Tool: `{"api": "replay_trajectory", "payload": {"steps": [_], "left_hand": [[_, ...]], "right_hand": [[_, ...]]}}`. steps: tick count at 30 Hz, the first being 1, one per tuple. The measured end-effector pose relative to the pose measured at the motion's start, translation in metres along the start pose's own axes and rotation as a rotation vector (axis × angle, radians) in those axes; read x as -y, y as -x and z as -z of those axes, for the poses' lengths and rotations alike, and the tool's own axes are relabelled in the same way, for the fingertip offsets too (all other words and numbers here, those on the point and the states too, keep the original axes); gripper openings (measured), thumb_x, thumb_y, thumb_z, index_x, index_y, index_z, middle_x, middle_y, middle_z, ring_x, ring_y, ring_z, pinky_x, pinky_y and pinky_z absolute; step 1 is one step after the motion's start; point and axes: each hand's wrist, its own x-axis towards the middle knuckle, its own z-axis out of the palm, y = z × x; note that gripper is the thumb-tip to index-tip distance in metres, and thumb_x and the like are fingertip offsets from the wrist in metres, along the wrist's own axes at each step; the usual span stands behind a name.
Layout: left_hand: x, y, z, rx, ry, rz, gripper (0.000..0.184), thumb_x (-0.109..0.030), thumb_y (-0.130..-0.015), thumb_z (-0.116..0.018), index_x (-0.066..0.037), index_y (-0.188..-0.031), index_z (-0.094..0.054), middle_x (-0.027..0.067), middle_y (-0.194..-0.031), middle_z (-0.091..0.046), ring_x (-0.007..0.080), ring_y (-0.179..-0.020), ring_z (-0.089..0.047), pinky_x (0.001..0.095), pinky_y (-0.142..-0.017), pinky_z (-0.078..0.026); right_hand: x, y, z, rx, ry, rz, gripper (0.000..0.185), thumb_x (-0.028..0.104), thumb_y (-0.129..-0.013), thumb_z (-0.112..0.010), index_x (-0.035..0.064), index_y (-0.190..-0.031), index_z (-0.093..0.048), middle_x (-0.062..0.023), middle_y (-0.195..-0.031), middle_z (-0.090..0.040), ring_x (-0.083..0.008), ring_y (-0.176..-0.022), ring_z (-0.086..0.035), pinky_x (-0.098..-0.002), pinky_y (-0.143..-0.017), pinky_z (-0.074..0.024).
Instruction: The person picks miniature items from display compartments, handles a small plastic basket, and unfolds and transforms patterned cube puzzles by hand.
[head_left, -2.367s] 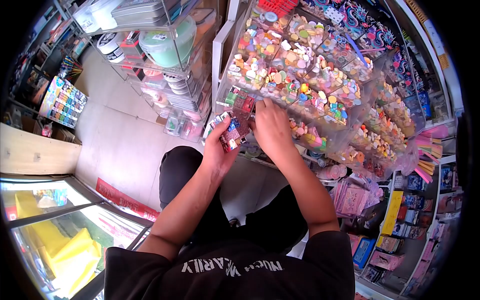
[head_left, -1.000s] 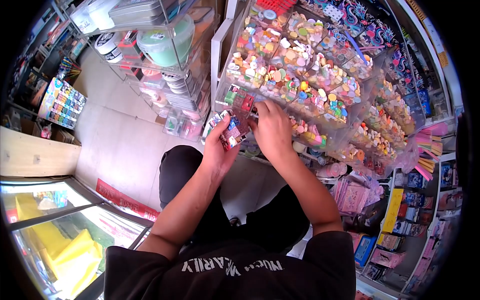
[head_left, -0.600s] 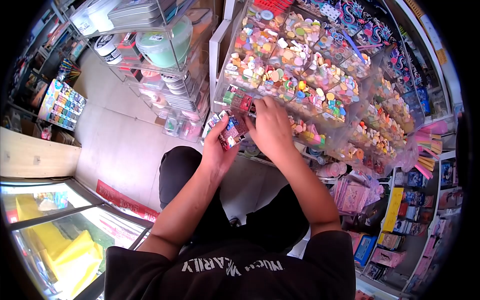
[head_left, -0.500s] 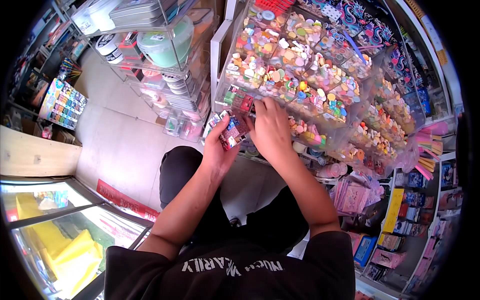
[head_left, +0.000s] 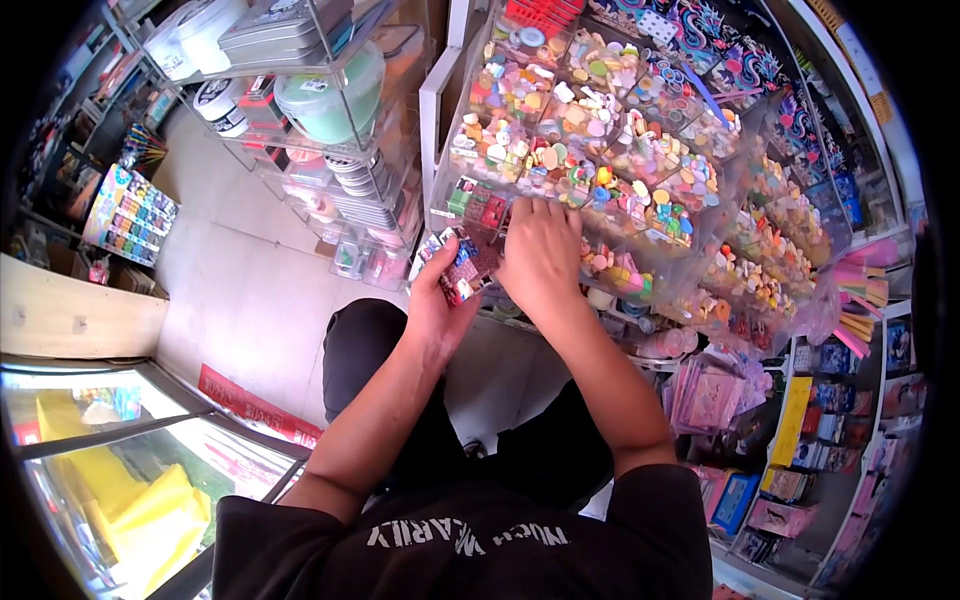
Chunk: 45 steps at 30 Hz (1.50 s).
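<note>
My left hand (head_left: pixel 437 305) is closed around several small, colourful printed packs (head_left: pixel 464 268), with the thumb lying across their top. Right beside them, my right hand (head_left: pixel 543 256) bends its fingers over the front edge of a clear divided tray (head_left: pixel 560 205). Its fingertips are hidden, so I cannot make out what they hold. Small red and green packets (head_left: pixel 478 203) lie in the tray's near left compartment, just left of my right hand. Further compartments hold many small pastel-coloured charms (head_left: pixel 555 155).
To the left stands a wire rack (head_left: pixel 340 70) with a green-lidded tub (head_left: pixel 330 98) and tins. A glass case (head_left: pixel 150 470) with yellow material is at lower left. Pink packages (head_left: pixel 705 393) and shelves (head_left: pixel 820 430) of small goods fill the right side.
My right hand has shifted slightly, its fingers now bent more over the tray edge. My left hand keeps hold of the packs in nearly the same place.
</note>
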Motion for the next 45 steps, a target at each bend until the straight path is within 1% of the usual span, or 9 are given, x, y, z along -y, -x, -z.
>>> {"api": "replay_trajectory", "payload": {"steps": [4, 6, 16, 28, 31, 36, 37, 39, 45], "left_hand": [[0.0, 0.0, 0.001, -0.021, 0.003, 0.007, 0.042, -0.03, -0.098, -0.058, -0.001, -0.128, -0.055, 0.0133, -0.124, -0.065, 0.026, -0.117, -0.061, 0.0415, -0.107, -0.042], [0.0, -0.001, 0.002, -0.014, 0.002, 0.004, 0.042, -0.03, -0.098, -0.058, -0.001, -0.128, -0.056, 0.0131, -0.123, -0.066, 0.0259, -0.116, -0.061, 0.0414, -0.107, -0.042], [0.0, -0.001, 0.007, -0.011, 0.01, 0.021, 0.04, -0.029, -0.098, -0.059, -0.002, -0.127, -0.056, 0.0125, -0.121, -0.066, 0.025, -0.116, -0.061, 0.0404, -0.107, -0.042], [-0.001, 0.0, 0.0, 0.003, -0.004, -0.003, 0.043, -0.029, -0.097, -0.06, -0.001, -0.129, -0.055, 0.0139, -0.123, -0.065, 0.0259, -0.118, -0.061, 0.0408, -0.108, -0.042], [0.0, 0.0, 0.0, -0.011, 0.007, 0.002, 0.044, -0.029, -0.097, -0.06, 0.0, -0.129, -0.054, 0.0146, -0.124, -0.064, 0.0265, -0.119, -0.06, 0.0414, -0.111, -0.04], [-0.001, 0.001, -0.004, -0.004, -0.001, -0.011, 0.045, -0.029, -0.097, -0.06, 0.002, -0.129, -0.054, 0.015, -0.125, -0.064, 0.027, -0.12, -0.059, 0.0425, -0.113, -0.039], [-0.001, 0.001, -0.004, -0.004, -0.008, -0.012, 0.045, -0.029, -0.097, -0.06, 0.002, -0.129, -0.053, 0.0149, -0.125, -0.063, 0.027, -0.12, -0.059, 0.0429, -0.114, -0.039], [-0.001, 0.002, -0.004, -0.009, -0.017, -0.011, 0.045, -0.029, -0.097, -0.06, 0.002, -0.129, -0.054, 0.0146, -0.125, -0.064, 0.0271, -0.12, -0.059, 0.0435, -0.114, -0.039], [-0.002, 0.003, -0.006, 0.003, -0.019, -0.008, 0.042, -0.029, -0.097, -0.061, 0.0, -0.126, -0.055, 0.0133, -0.121, -0.065, 0.0269, -0.117, -0.06, 0.0449, -0.111, -0.04]], "right_hand": [[0.002, 0.001, 0.0, -0.05, 0.009, -0.005, 0.042, 0.013, -0.064, -0.078, 0.0002, -0.099, -0.061, -0.0155, -0.096, -0.067, -0.0298, -0.095, -0.063, -0.0417, -0.086, -0.04], [0.003, 0.0, 0.009, 0.101, -0.029, -0.044, 0.043, 0.019, -0.064, -0.084, 0.001, -0.095, -0.06, -0.0145, -0.088, -0.069, -0.0322, -0.093, -0.064, -0.0429, -0.088, -0.0422], [-0.003, 0.0, 0.006, 0.03, -0.144, -0.027, 0.034, 0.024, -0.07, -0.083, 0.0038, -0.09, -0.064, -0.0139, -0.085, -0.069, -0.0323, -0.089, -0.066, -0.0439, -0.085, -0.0426], [-0.014, 0.002, 0.014, -0.025, -0.262, 0.055, 0.028, 0.013, -0.076, -0.078, 0.003, -0.096, -0.063, -0.0142, -0.085, -0.068, -0.0333, -0.087, -0.066, -0.0444, -0.079, -0.0492], [-0.022, 0.0, 0.018, 0.085, -0.553, -0.024, 0.025, 0.012, -0.077, -0.075, 0.0022, -0.095, -0.061, -0.0149, -0.091, -0.068, -0.0336, -0.088, -0.066, -0.0451, -0.074, -0.0504], [-0.031, -0.005, 0.019, 0.136, -0.907, -0.132, 0.022, 0.008, -0.082, -0.074, 0.0007, -0.1, -0.063, -0.0131, -0.093, -0.07, -0.0266, -0.088, -0.069, -0.0385, -0.078, -0.0535], [-0.031, -0.005, 0.018, 0.137, -0.908, -0.133, 0.022, 0.008, -0.082, -0.074, 0.0007, -0.1, -0.063, -0.0131, -0.093, -0.07, -0.0266, -0.088, -0.069, -0.0385, -0.078, -0.0535], [-0.032, -0.004, 0.017, 0.116, -0.836, -0.063, 0.02, 0.005, -0.088, -0.071, -0.001, -0.105, -0.063, -0.0094, -0.094, -0.071, -0.0172, -0.087, -0.069, -0.032, -0.078, -0.055], [-0.031, -0.004, 0.025, 0.219, -0.812, -0.145, 0.022, 0.005, -0.088, -0.072, -0.0009, -0.107, -0.063, -0.0086, -0.093, -0.07, -0.0162, -0.086, -0.068, -0.03, -0.078, -0.0537]]}}
